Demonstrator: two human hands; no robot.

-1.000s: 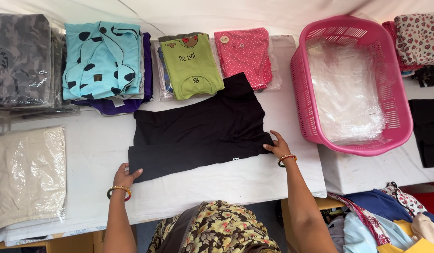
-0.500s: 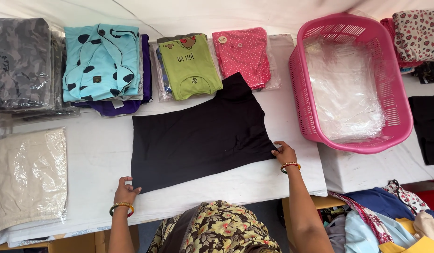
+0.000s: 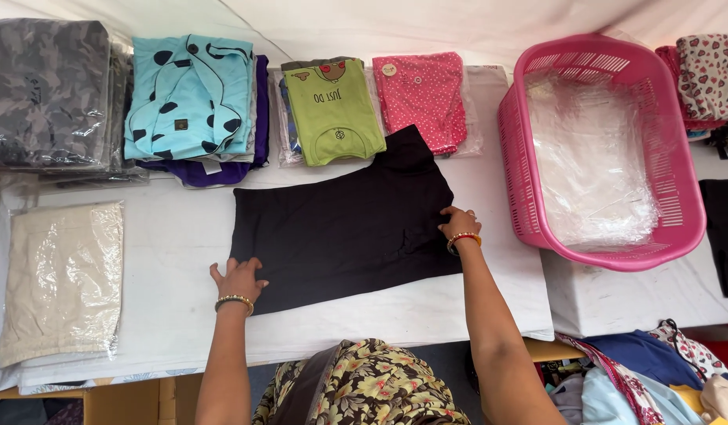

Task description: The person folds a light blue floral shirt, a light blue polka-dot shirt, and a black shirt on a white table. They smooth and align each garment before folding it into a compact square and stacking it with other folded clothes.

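A black garment [image 3: 340, 228] lies spread flat on the white-covered table [image 3: 175, 236], slightly tilted. My left hand [image 3: 238, 278] rests flat on its near left corner, fingers spread. At the garment's right edge, my right hand [image 3: 458, 223] presses down with fingers apart. Both wrists wear bangles. Neither hand grips anything.
Behind the garment lie folded clothes: a green top [image 3: 334, 110], a pink dotted piece [image 3: 423, 98], a light blue spotted stack [image 3: 192, 98], grey bagged items [image 3: 45, 94]. A bagged beige piece [image 3: 61, 279] lies left. A pink basket [image 3: 600, 149] holding clear plastic bags stands right.
The garment is now spread wider and lies flatter. My left hand moved onto its near left corner and my right hand shifted up along its right edge.
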